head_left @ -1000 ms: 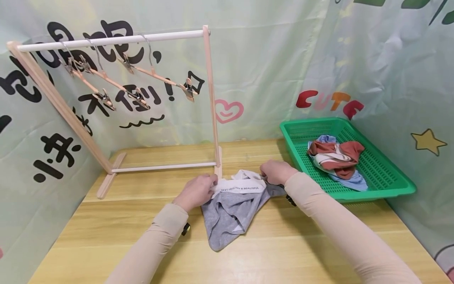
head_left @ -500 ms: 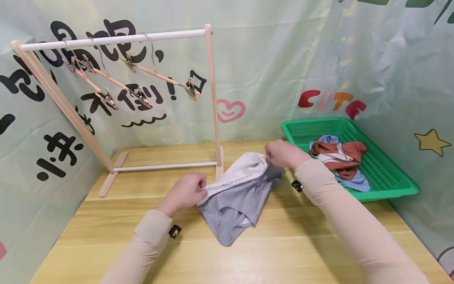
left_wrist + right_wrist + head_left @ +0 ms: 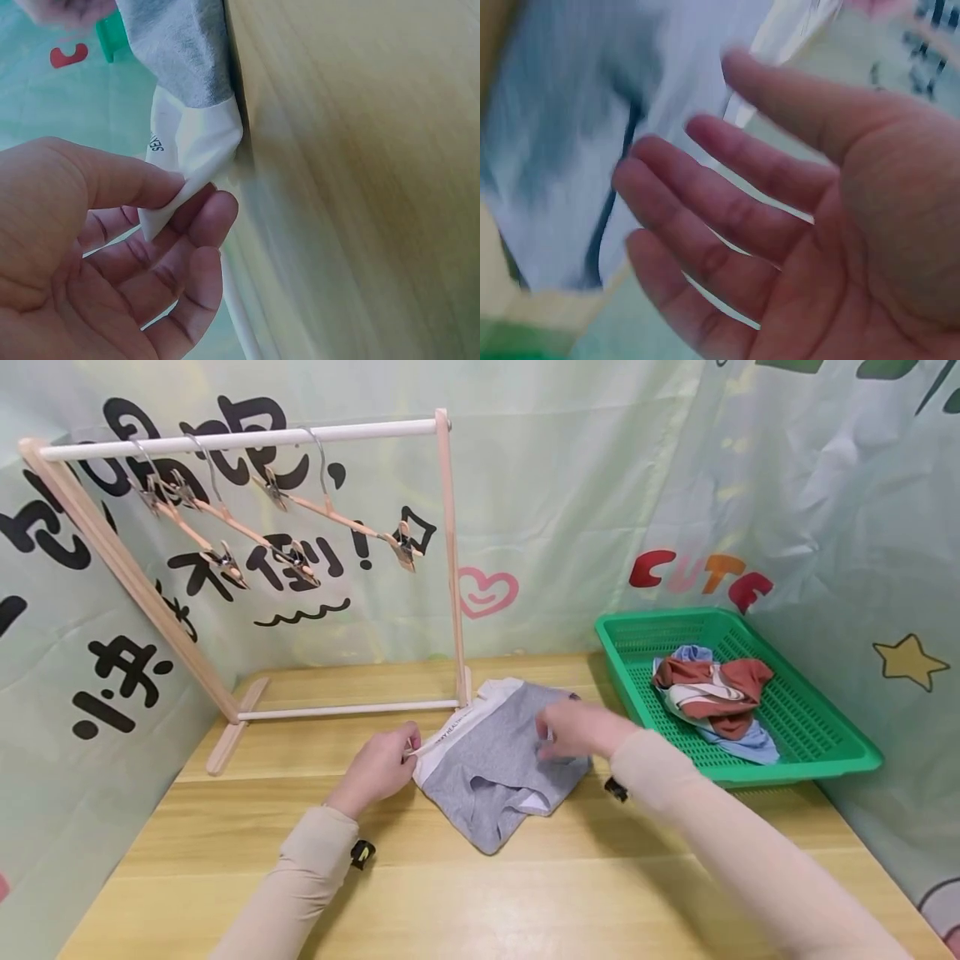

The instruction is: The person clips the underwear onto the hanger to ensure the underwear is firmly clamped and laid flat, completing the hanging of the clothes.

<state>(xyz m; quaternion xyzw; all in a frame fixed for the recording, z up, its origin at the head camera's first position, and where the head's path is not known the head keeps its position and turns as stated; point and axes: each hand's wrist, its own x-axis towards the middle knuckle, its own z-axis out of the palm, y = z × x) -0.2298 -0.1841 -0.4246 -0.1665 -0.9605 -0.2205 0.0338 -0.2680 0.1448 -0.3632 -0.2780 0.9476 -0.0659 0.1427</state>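
Observation:
Grey underwear with a white, lettered waistband point(image 3: 501, 752) lies on the wooden table. My left hand point(image 3: 378, 768) pinches the left end of the waistband; in the left wrist view the white band point(image 3: 196, 135) is between the thumb and forefinger of that hand point(image 3: 112, 240). Over the right part of the grey cloth is my right hand point(image 3: 581, 729), blurred. The right wrist view has that hand point(image 3: 780, 202) with thumb and fingers apart, nothing between them, and the blurred cloth point(image 3: 555, 135) beyond.
At the back left stands a wooden rack with a white rail point(image 3: 247, 439), on which clip hangers point(image 3: 330, 512) hang. To the right, a green basket point(image 3: 810, 764) holds red-brown, white and blue cloths point(image 3: 712, 689). Behind is a printed curtain point(image 3: 555, 510).
My right hand has let go of the waistband's far end and moved down over the grey cloth. The underwear has turned and spread flatter, while my left hand has shifted left with its end.

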